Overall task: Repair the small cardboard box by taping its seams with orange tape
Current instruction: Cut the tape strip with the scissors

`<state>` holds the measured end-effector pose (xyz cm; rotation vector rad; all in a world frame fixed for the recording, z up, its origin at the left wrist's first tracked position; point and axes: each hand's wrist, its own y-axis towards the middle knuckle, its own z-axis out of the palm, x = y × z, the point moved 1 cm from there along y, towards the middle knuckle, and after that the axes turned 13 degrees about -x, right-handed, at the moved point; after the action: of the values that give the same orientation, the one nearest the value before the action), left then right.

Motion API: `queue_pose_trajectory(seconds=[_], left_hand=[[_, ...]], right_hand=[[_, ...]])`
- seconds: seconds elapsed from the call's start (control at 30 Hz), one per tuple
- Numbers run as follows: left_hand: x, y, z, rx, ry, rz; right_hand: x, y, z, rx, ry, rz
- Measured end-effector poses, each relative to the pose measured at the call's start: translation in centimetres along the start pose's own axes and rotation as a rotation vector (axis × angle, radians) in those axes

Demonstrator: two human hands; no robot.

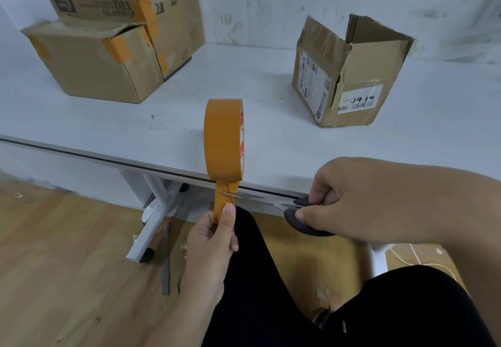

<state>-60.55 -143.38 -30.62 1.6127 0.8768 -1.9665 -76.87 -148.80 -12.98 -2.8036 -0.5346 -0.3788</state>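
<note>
White table [189, 108], wooden floor [67, 252], scuffed wall [298, 0]

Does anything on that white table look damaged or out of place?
Yes. The small open cardboard box on the right has a split along its front corner seam, and crinkled old tape on one flap. The larger cardboard boxes on the left look dented and carry orange tape patches.
</note>
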Motion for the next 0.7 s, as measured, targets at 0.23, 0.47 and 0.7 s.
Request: queue_pose_trajectory(seconds=[0.23,0.47,0.7], left_hand=[[0.3,0.0,-0.1,0.022,0.006,0.001],[0.5,0.3,-0.8,-0.006,-0.010,0.012],[0.6,0.1,-1.2,-0.019,0.016,0.037]], right_hand=[[0.0,0.5,0.2,-0.019,-0.041,-0.050],[0.0,0.4,0.0,-0.014,-0.042,-0.055],[-0.2,1.0,0.6,-0.025,-0.020,-0.069]])
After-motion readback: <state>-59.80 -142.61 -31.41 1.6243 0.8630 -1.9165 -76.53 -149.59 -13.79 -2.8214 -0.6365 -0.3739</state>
